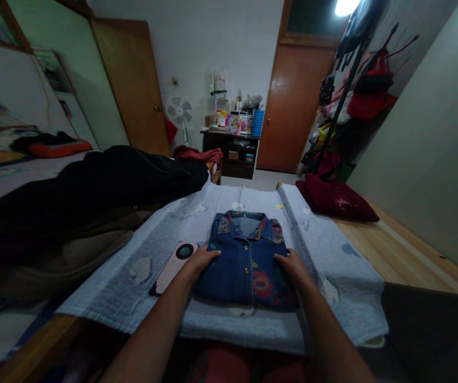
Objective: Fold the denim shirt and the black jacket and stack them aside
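Observation:
A folded denim shirt [229, 271] with a flower-patterned collar, buttons and a red flower lies collar-away on a light blue cloth [165, 319]. At its left edge is my left hand [203, 260], thumb on top and fingers tucked at the side, gripping it. My right hand [289, 261] grips the right edge in the same way, its fingers mostly hidden beside the fabric. Just left of the shirt, a pink phone [175, 266] with a large round dark camera part rests on the cloth, close to my left wrist.
Dark clothes [105, 181] are heaped on the left. A maroon folded garment or cushion [336, 199] sits at the right, on a wooden board [360, 242]. Farther back stand a white fan [180, 113], a black cabinet [229, 159] and a brown door [292, 101].

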Demonstrator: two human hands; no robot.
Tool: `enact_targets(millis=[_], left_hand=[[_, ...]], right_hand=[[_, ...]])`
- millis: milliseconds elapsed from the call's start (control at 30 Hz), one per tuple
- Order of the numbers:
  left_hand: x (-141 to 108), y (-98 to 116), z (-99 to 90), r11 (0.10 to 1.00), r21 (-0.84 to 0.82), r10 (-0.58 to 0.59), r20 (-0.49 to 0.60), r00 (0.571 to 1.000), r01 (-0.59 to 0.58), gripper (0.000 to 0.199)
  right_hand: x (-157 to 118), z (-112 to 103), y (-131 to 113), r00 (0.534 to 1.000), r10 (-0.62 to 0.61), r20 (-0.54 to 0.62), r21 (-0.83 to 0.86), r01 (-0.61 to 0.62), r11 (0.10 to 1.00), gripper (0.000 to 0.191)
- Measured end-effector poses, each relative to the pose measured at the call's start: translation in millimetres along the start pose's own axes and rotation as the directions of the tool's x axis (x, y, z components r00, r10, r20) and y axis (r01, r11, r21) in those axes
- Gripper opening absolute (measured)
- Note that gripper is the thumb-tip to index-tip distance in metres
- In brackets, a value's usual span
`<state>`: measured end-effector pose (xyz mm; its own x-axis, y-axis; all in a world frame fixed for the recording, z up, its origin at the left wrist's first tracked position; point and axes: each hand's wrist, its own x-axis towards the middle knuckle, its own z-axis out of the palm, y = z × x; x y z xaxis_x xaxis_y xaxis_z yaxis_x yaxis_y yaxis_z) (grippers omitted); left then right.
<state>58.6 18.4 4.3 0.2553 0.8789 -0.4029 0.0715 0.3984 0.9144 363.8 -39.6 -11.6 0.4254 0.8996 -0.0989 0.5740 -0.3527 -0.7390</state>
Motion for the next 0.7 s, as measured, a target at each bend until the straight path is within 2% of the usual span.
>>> enact_targets(millis=[67, 100, 200, 333, 433, 533, 700], left_hand=[[2, 1, -0.5, 0.999, -0.039, 0.017, 0.026, 1.000, -0.016, 0.046], [3, 3, -0.5, 0.998, -0.053, 0.021, 0.031, 0.999, -0.019, 0.047], [9, 10, 0.5, 0.993, -0.114, 0.026, 0.052, 0.998, -0.020, 0.053], [13, 22, 1.8, 0.977, -0.215, 0.022, 0.130, 0.991, 0.006, 0.064], [10, 26, 2.4, 0.967, -0.234, -0.057, 0.186, 0.981, 0.101, 0.055], [7, 25, 4.2, 0.959, -0.224, -0.126, 0.206, 0.970, 0.172, 0.045], [11, 23, 9.8, 0.966, -0.246, -0.032, 0.175, 0.984, 0.075, 0.052]], right_hand=[[-2, -2, -3, 0.982, 0.129, 0.138, 0.255, -0.161, 0.953, 0.043], [-3, -3, -6, 0.972, 0.159, 0.175, 0.325, -0.209, 0.922, 0.044], [-7, -7, -18, 0.970, 0.152, 0.188, 0.390, -0.216, 0.895, 0.051], [-9, -10, -31, 0.952, 0.112, 0.285, 0.521, -0.252, 0.815, 0.057], [-8, -7, -34, 0.956, 0.063, 0.286, 0.609, -0.232, 0.758, 0.063], [-7, -3, -36, 0.973, 0.018, 0.232, 0.608, -0.159, 0.778, 0.072], [-5, -4, -42, 0.966, -0.067, 0.251, 0.582, -0.095, 0.808, 0.082]])
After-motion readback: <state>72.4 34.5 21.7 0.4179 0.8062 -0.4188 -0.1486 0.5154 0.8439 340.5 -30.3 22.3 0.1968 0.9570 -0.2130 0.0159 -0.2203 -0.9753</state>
